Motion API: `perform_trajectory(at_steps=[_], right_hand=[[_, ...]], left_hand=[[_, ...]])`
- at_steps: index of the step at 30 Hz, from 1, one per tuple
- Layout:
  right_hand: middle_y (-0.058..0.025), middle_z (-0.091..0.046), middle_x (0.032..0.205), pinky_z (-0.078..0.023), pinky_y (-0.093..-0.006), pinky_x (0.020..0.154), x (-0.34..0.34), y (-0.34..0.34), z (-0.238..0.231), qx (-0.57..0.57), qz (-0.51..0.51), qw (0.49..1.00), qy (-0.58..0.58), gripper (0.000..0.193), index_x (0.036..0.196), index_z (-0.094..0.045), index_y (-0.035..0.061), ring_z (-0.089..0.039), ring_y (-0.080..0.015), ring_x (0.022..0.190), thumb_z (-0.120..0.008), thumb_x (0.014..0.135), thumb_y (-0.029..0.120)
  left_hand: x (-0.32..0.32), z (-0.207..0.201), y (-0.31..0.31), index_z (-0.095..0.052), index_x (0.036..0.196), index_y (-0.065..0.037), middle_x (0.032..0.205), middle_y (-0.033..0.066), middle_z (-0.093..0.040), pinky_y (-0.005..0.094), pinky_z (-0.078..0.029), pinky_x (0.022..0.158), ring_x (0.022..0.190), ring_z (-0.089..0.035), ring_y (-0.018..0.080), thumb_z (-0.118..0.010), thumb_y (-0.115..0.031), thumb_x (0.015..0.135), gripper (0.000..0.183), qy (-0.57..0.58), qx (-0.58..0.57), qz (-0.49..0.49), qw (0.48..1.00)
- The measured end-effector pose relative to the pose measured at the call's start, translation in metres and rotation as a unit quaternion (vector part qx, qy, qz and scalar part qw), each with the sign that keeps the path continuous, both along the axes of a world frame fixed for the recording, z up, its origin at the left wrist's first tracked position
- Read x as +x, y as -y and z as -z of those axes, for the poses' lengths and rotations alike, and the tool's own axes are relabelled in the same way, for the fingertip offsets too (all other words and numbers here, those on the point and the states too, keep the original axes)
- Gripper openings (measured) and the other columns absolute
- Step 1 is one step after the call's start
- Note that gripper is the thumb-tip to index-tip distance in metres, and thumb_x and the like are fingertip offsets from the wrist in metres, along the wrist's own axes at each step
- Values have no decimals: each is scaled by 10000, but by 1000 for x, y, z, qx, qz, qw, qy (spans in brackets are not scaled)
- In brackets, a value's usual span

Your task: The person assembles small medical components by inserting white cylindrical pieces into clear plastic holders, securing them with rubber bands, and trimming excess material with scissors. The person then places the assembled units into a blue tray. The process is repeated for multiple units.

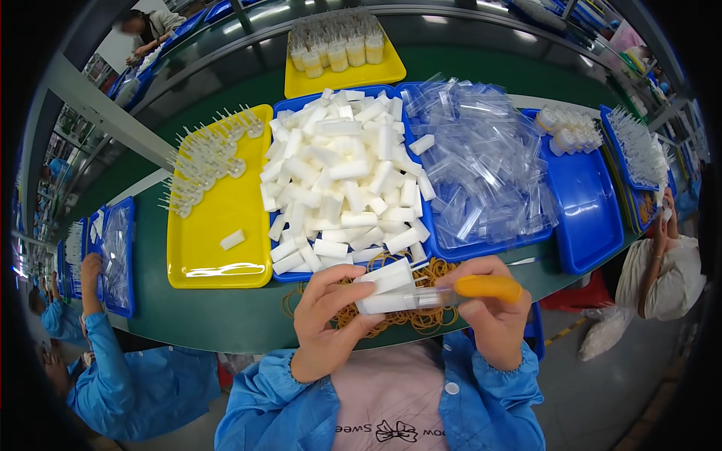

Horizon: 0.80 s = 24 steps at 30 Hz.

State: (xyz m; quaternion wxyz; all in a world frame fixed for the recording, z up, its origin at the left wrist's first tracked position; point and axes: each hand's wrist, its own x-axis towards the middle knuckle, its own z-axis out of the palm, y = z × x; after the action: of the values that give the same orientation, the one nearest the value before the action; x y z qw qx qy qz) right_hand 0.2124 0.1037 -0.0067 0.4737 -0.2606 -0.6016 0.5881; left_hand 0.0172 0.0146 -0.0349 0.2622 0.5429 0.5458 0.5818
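Note:
My left hand (pixel 331 312) pinches white foam blocks (pixel 387 293) between thumb and fingers, above the table's near edge. Two white pieces lie one over the other there, with thin white prongs jutting out to the right. My right hand (pixel 492 316) is closed around an orange-handled tool (pixel 487 288). Its clear or greyish front part, blurred, reaches the right end of the lower foam piece; its exact shape cannot be made out. Beneath both hands lies a heap of tan rubber bands (pixel 429 319), partly hidden by them.
Beyond are a blue tray of foam blocks (pixel 331 165), clear plastic sleeves (pixel 481 165), and a yellow tray (pixel 218 270) with white stemmed parts. A blue tray (pixel 590 218) sits right, another yellow tray (pixel 383 75) behind. Co-workers flank me; a blue sleeve (pixel 105 353) is at left.

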Motion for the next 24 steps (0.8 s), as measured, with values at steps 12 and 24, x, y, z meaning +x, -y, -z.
perform_trajectory(at_steps=[12,24], right_hand=[[-48,-670,906,-244,-504,1023,3,1,10,135,69,981,117,186,867,-639,68,-486,-272,1100,-707,695,87],[-52,-661,918,-271,-499,1008,-14,16,15,72,35,995,60,197,863,-646,58,-506,-269,1074,-707,676,43]], left_hand=[[-1,-2,-5,-509,1129,31,1147,119,-458,328,-469,895,1043,-539,204,-696,-24,765,413,345,-65,110,930],[4,6,3,-549,1060,27,1113,126,-465,321,-496,888,1010,-549,186,-747,-25,722,395,309,-25,133,942]])
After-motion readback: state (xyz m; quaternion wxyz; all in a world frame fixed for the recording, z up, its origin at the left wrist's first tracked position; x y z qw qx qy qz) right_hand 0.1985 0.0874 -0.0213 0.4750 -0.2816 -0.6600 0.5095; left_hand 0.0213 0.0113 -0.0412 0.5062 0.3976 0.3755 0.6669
